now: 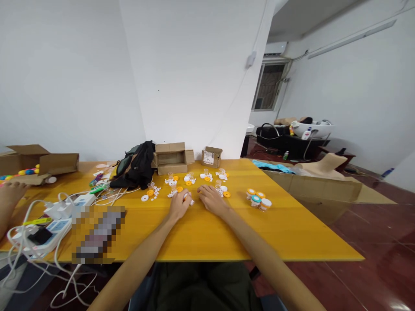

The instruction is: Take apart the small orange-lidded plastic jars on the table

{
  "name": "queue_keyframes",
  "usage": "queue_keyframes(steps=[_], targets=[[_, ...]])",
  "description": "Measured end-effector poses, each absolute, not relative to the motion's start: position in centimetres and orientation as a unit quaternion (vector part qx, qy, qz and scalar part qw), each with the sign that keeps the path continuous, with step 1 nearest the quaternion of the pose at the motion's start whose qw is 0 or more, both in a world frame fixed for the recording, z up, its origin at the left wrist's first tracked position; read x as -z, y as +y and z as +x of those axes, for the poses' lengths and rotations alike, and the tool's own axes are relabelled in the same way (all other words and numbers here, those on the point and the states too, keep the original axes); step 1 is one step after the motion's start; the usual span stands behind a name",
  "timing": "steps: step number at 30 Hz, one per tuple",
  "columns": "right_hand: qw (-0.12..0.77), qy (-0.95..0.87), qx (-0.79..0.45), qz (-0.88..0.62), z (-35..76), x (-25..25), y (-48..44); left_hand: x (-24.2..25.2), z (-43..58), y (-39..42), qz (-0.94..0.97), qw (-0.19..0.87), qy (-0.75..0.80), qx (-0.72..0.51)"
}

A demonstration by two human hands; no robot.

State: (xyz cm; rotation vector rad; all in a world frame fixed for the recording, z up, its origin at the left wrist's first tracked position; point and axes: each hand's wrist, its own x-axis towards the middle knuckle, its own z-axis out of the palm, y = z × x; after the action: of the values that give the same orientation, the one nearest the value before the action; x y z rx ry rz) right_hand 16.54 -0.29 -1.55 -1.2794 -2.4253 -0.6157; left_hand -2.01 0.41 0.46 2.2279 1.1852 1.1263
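My left hand rests low over the yellow table, its fingers closed around a small white piece that is mostly hidden. Beside it, my right hand is held palm down with loosely bent fingers apart, and nothing shows in them. Just beyond its fingertips lie white cut-out pieces, an orange ring-shaped lid and a clear cup. Left of my left hand is another group with an orange lid, a white disc and a clear cup. Similar groups sit farther back.
Several lidded cups stand together at the right. Open cardboard boxes and a black bag are at the back. A power strip with cables and a blurred-out device lie left. Another person's hand shows far left.
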Motion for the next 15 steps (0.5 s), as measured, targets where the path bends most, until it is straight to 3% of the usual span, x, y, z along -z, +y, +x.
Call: queue_keyframes(steps=[10, 15], targets=[[0.204, -0.842, 0.195, -0.46, 17.14, 1.62, -0.42, -0.58, -1.94, 0.29, 0.8, 0.195, 0.42, -0.383], [0.171, -0.859, 0.195, -0.442, 17.13, 1.38, -0.44, -0.68, -1.96, 0.15, 0.802, 0.187, 0.419, -0.381]])
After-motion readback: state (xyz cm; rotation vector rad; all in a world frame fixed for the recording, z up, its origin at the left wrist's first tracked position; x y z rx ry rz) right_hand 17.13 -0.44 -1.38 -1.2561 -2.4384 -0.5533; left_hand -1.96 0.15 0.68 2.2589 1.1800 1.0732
